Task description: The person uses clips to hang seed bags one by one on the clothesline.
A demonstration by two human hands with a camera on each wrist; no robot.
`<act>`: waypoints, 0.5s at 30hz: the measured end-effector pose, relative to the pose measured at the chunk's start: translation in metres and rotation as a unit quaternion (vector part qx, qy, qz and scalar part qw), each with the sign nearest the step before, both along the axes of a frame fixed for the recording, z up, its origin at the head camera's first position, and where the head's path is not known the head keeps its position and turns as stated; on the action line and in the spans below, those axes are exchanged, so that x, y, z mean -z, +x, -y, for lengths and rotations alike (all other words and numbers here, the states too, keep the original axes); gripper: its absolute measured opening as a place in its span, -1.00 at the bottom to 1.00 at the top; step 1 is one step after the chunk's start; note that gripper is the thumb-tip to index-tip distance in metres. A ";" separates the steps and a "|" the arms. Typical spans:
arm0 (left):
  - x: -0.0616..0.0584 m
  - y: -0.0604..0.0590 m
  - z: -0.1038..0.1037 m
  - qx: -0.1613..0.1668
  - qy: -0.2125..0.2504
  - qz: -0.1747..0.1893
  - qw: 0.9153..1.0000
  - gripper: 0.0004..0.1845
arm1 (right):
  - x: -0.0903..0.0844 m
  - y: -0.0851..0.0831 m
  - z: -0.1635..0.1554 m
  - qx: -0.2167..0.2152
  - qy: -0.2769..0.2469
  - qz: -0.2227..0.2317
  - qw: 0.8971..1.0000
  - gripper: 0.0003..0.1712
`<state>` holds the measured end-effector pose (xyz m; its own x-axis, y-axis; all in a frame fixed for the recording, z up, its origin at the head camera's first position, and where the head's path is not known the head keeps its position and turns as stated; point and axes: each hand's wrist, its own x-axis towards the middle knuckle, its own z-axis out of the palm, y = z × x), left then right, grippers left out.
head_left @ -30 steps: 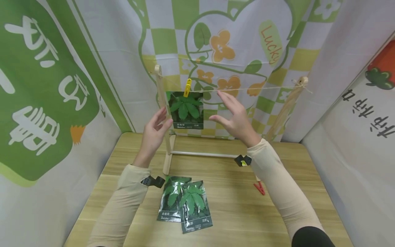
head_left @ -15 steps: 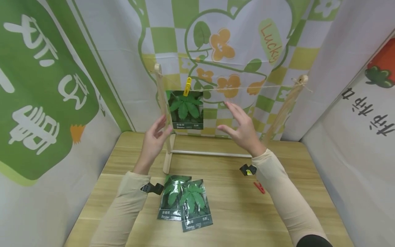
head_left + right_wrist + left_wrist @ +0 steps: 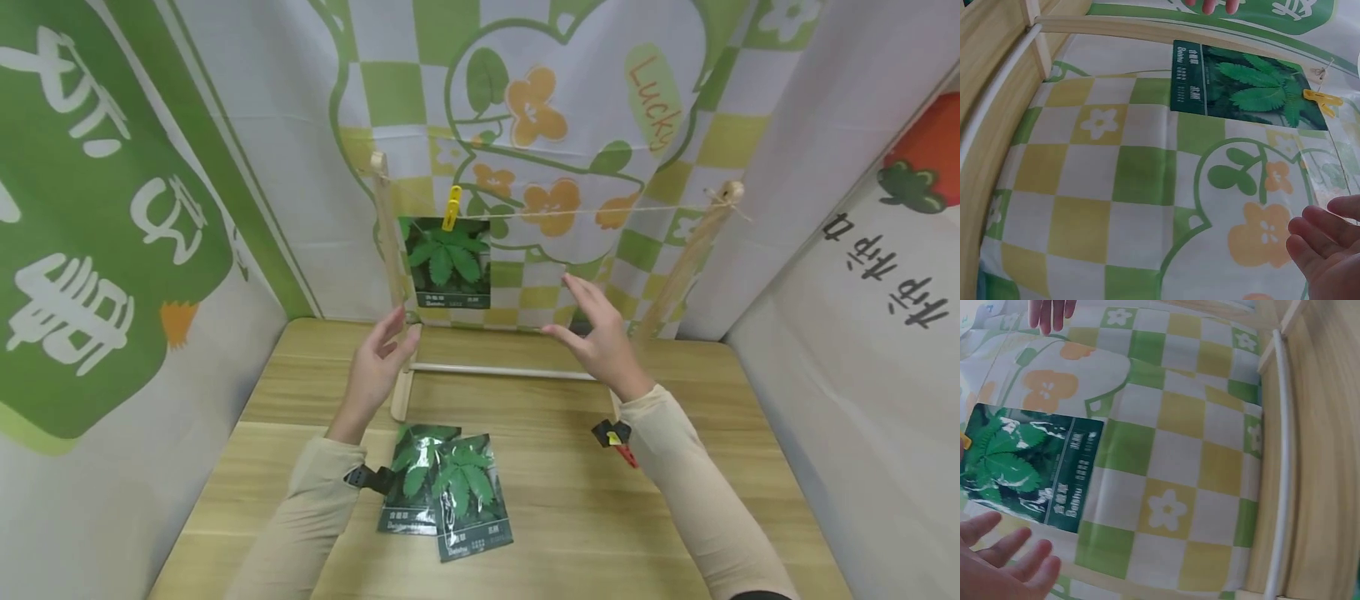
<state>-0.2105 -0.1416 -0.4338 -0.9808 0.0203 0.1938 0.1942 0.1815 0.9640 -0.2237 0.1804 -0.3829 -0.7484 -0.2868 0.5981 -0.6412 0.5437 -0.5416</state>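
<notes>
A glossy dark-green rectangular packet, printed with green leaves and white lettering, hung from a pale string by a yellow clothespin; left hand and right hand hovered nearby, fingers loosely extended.

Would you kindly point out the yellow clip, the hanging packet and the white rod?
Yellow clip [image 3: 452, 208]: head view, mid-body.
Hanging packet [image 3: 447, 267]: head view, its leaf picture.
White rod [image 3: 1284, 456]: left wrist view, middle stretch.

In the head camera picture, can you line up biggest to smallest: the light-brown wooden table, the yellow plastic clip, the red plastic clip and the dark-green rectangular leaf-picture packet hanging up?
1. Table
2. Hanging packet
3. Yellow clip and red clip, unranked: the red one is partly hidden.
</notes>
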 end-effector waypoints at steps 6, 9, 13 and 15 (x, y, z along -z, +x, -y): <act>0.014 0.007 -0.001 0.007 0.018 -0.026 0.999 -0.39 | 0.016 0.005 -0.007 0.020 0.005 0.016 1.000 -0.09; 0.021 0.008 0.000 0.002 0.017 -0.030 0.999 -0.39 | 0.024 0.008 -0.010 0.027 0.006 0.027 0.999 -0.08; 0.028 0.010 0.003 -0.002 0.014 -0.022 1.000 -0.39 | 0.033 0.011 -0.013 0.037 0.005 0.050 0.998 -0.08; 0.031 0.012 0.004 -0.003 0.010 -0.015 1.000 -0.39 | 0.038 0.014 -0.014 0.040 0.005 0.059 0.997 -0.09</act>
<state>-0.1987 -0.1453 -0.4651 -0.9745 0.0098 0.2241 0.2227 0.1630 0.9612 -0.2102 0.1948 -0.4207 -0.8345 -0.2290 0.5011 -0.5270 0.5971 -0.6048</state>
